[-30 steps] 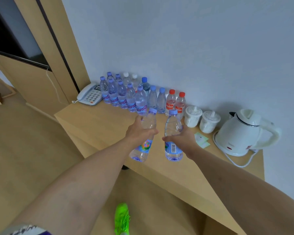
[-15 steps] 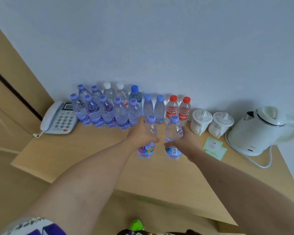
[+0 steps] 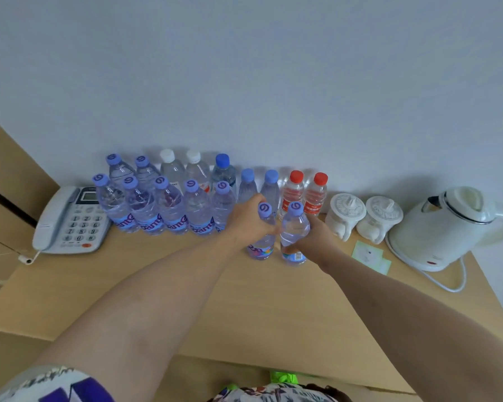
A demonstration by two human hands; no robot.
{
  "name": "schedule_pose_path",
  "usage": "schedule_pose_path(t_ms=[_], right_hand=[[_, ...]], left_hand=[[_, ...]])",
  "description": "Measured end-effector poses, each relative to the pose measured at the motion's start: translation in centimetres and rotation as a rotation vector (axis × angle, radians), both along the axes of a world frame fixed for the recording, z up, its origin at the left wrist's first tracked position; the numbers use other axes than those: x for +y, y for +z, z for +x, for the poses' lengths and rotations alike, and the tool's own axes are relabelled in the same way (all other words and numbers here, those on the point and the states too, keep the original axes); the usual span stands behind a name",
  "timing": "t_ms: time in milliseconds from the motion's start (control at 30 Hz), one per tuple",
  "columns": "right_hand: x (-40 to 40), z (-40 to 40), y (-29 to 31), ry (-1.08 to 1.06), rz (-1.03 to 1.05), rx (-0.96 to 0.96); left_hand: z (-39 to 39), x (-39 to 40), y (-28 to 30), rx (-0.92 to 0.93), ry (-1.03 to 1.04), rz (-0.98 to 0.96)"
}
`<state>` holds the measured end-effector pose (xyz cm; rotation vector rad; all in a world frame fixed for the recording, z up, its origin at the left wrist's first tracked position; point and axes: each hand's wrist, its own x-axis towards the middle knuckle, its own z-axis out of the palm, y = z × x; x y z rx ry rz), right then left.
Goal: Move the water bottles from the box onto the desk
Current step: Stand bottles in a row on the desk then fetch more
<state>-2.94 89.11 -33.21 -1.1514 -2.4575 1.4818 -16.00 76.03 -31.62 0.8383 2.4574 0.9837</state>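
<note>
My left hand (image 3: pixel 249 224) grips a clear water bottle with a purple cap (image 3: pixel 262 240), its base on the wooden desk (image 3: pixel 186 285). My right hand (image 3: pixel 314 239) grips a second purple-capped bottle (image 3: pixel 294 230) just to the right, also standing on the desk. Both stand upright in front of a row of several bottles (image 3: pixel 169 204) lined up along the wall, including two red-capped ones (image 3: pixel 305 195). The box is out of view.
A grey desk phone (image 3: pixel 70 221) sits at the desk's left end. Two white lidded cups (image 3: pixel 363 217) and a white electric kettle (image 3: pixel 445 227) with its cord stand to the right. Small green paper cards (image 3: pixel 369 255) lie near the cups.
Both hands have carried their bottles forward over the desk and lowered them onto it in front of the row. The view has moved closer to the desk.
</note>
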Motion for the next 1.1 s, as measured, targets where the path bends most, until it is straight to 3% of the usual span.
schedule_pose_path(t_ms=[200, 433, 600, 700, 900, 1100], right_hand=[[0.4, -2.1, -0.1, -0.019, 0.000, -0.006], [2.2, -2.9, 2.2, 0.100, -0.063, 0.024], [2.0, -3.6, 3.7, 0.080, 0.038, 0.018], [1.9, -3.9, 4.1, 0.073, 0.058, 0.041], [1.7, -4.5, 3.8, 0.040, 0.096, 0.005], [2.0, -4.7, 3.9, 0.039, 0.080, 0.046]], left_hand=[[-2.8, 0.9, 3.2, -0.150, -0.216, -0.238], [-3.0, 2.5, 3.2, 0.095, -0.151, -0.249], [-2.9, 2.9, 2.7, 0.244, -0.003, -0.271], [-3.4, 2.8, 3.2, 0.251, -0.020, -0.308], [-4.1, 2.6, 5.0, 0.252, -0.278, -0.332], [-4.0, 2.1, 4.8, 0.345, -0.148, -0.291]])
